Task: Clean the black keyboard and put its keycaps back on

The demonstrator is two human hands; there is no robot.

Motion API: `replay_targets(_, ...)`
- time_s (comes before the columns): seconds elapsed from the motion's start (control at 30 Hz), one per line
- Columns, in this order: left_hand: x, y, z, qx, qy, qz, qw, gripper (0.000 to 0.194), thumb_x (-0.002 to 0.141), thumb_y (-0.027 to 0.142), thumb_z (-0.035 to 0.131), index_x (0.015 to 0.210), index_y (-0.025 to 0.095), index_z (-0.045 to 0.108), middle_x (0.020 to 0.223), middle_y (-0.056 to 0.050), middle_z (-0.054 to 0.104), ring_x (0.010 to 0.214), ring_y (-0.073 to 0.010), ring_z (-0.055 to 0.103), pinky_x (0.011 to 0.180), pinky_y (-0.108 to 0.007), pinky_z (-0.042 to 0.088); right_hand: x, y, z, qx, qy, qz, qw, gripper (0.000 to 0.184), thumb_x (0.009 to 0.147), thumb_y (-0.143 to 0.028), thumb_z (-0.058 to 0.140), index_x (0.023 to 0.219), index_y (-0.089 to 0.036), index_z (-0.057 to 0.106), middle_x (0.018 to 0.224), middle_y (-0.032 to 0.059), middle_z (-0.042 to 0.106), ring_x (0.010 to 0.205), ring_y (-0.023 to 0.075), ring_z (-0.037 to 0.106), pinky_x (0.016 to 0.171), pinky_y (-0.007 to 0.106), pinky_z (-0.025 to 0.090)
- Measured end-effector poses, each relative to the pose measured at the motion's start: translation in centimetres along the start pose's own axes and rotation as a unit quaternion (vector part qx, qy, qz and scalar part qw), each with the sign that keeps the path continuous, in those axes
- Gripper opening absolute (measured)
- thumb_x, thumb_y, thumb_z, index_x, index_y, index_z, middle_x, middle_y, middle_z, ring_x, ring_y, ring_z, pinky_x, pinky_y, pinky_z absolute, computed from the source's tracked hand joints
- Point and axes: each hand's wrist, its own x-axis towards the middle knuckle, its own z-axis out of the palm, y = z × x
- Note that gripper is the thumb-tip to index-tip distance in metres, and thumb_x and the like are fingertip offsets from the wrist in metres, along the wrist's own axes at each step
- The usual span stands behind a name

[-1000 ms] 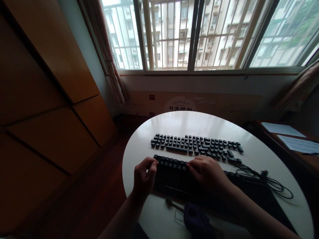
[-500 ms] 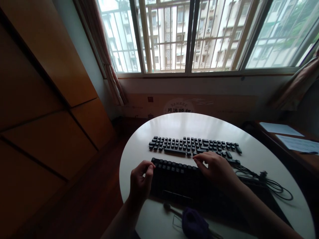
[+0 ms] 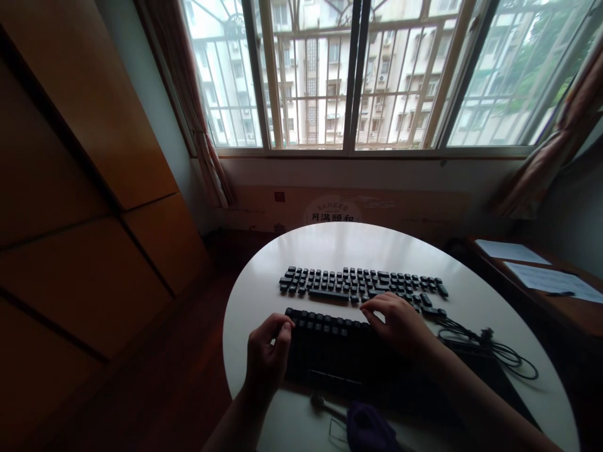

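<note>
A black keyboard [image 3: 325, 358] lies on the white round table, with keycaps fitted along its top rows and a dark, bare-looking area below them. At its upper left corner is my left hand [image 3: 268, 348], fingers curled and thumb against forefinger, gripping the edge. My right hand [image 3: 396, 323] hovers over the keyboard's upper right part. Its thumb and forefinger are pinched together near the top row; whatever they hold is too small to make out. Just beyond lie loose black keycaps [image 3: 330, 294], set out in rows on the table.
A coiled black cable [image 3: 511, 355] lies right of the keyboard. Near the front edge are a dark-headed brush [image 3: 318, 402], a wire tool [image 3: 336, 430] and a purple cloth-like item [image 3: 370, 430]. Papers [image 3: 551, 279] and a pen [image 3: 560, 294] rest on a side desk. The table rim [image 3: 226, 326] curves around.
The view has tilted up and shifted slightly to the right. Both hands keep nearly the same pose at the keyboard; the right fingertips remain pinched near the top row.
</note>
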Motion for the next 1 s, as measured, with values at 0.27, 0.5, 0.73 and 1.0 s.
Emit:
replay_targets(0.27, 0.0, 0.0, 0.1, -0.001, -0.007, 0.002, 1.0, 0.025, 0.092, 0.031, 0.048, 0.074, 0.019, 0.06, 0.06, 0.003, 0.054, 0.053, -0.0138, 0.05, 0.051, -0.023, 0.04, -0.1, 0.1, 0.6, 0.004, 0.02, -0.02, 1.0, 0.02, 0.093, -0.021, 0.056, 0.098, -0.024, 0.075, 0.097, 0.0051, 0.075, 0.093, 0.0238, 0.066, 0.087, 0.039, 0.05)
replay_targets(0.5, -0.4, 0.3, 0.2, -0.012, -0.068, 0.021, 0.997, 0.024, 0.092, 0.028, 0.048, 0.074, 0.019, 0.06, 0.06, 0.002, 0.056, 0.053, -0.0133, 0.052, 0.05, -0.022, 0.041, 0.3, -0.3, -0.8, -0.031, 0.11, -0.048, 0.992, 0.025, 0.093, -0.02, 0.056, 0.11, -0.024, 0.074, 0.113, 0.0095, 0.071, 0.106, 0.0279, 0.064, 0.091, 0.045, 0.05)
replay_targets(0.73, -0.4, 0.4, 0.1, -0.011, -0.105, 0.048, 0.993, 0.022, 0.09, 0.023, 0.05, 0.072, 0.02, 0.061, 0.062, 0.0, 0.061, 0.056, -0.0141, 0.057, 0.051, -0.023, 0.043, 6.9, 2.9, -2.4, -0.024, 0.026, -0.055, 0.998, 0.019, 0.09, -0.02, 0.061, 0.097, -0.026, 0.077, 0.099, 0.0058, 0.076, 0.098, 0.0256, 0.067, 0.088, 0.042, 0.052)
replay_targets(1.0, -0.4, -0.2, 0.0, -0.003, -0.165, 0.081, 0.983, 0.018, 0.088, 0.019, 0.05, 0.073, 0.022, 0.06, 0.065, -0.002, 0.062, 0.057, -0.0156, 0.061, 0.05, -0.024, 0.045, 16.2, 9.2, 1.0, 0.02, -0.125, 0.022, 0.992, 0.02, 0.08, -0.018, 0.066, 0.096, -0.023, 0.079, 0.101, 0.0034, 0.078, 0.096, 0.0229, 0.071, 0.092, 0.036, 0.051)
